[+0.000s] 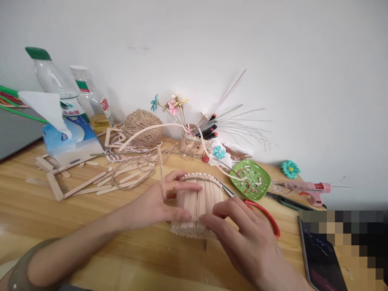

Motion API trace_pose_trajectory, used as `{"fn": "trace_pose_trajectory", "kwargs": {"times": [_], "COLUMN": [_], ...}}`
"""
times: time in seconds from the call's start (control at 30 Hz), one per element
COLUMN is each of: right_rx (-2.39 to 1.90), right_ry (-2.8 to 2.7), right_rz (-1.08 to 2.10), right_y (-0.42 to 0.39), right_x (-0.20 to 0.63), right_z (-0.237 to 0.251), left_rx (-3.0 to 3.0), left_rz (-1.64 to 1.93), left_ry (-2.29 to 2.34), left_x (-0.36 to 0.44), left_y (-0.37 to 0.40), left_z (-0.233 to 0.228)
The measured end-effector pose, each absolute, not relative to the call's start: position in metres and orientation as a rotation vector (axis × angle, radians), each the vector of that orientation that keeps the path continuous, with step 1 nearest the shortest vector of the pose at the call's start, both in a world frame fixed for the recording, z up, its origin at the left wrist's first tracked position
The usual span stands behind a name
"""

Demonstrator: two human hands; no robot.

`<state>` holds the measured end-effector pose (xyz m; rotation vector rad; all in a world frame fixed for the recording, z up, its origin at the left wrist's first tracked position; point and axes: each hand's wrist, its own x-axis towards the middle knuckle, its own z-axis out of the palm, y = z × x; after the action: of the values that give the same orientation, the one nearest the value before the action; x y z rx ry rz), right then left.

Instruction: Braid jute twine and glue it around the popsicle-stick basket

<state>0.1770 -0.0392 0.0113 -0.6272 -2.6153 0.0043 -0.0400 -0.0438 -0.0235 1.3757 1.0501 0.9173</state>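
A small craft-stick basket [209, 196] lies on its side on the table, its row of flat sticks facing up. White beads and twine trim its far rim. My left hand [172, 198] grips it from the left, fingers across the sticks and thumb near the nearer edge. A braided twine cord [161, 171] rises beside that hand. My right hand [242, 230] is at the basket's near right side, thumb and index finger pinched at a thin strip along the sticks; what they hold is too small to tell. Red-handled scissors [266, 216] lie partly behind this hand.
Loose craft sticks [91, 186], a twine ball [142, 126] and a tissue pack [71, 141] are on the left. Behind stands a decorated pot [194, 144] with flowers and pens. A green dish [250, 180], pink glue gun [312, 189] and phone [321, 254] are on the right.
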Motion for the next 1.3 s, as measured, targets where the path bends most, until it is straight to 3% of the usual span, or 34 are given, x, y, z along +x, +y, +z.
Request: {"fn": "trace_pose_trajectory", "kwargs": {"times": [0.43,0.8,1.07,1.3], "right_rx": [-0.57,-0.485,-0.452,-0.431], "right_ry": [-2.686,-2.583,-2.556,-2.546], "right_rz": [-0.15,0.023,0.072,0.109], "right_y": [-0.04,-0.039,-0.036,-0.034], "right_x": [0.175,0.166,0.173,0.175], "right_z": [0.019,0.019,0.014,0.014], "left_rx": [1.404,1.686,1.751,1.519], "left_rz": [0.874,0.741,0.78,0.813], "left_ry": [1.041,1.121,1.758,1.323], "left_x": [-0.041,-0.049,-0.063,-0.063], "left_y": [-0.045,-0.045,-0.048,-0.052], "left_z": [-0.022,-0.014,-0.011,0.0]}}
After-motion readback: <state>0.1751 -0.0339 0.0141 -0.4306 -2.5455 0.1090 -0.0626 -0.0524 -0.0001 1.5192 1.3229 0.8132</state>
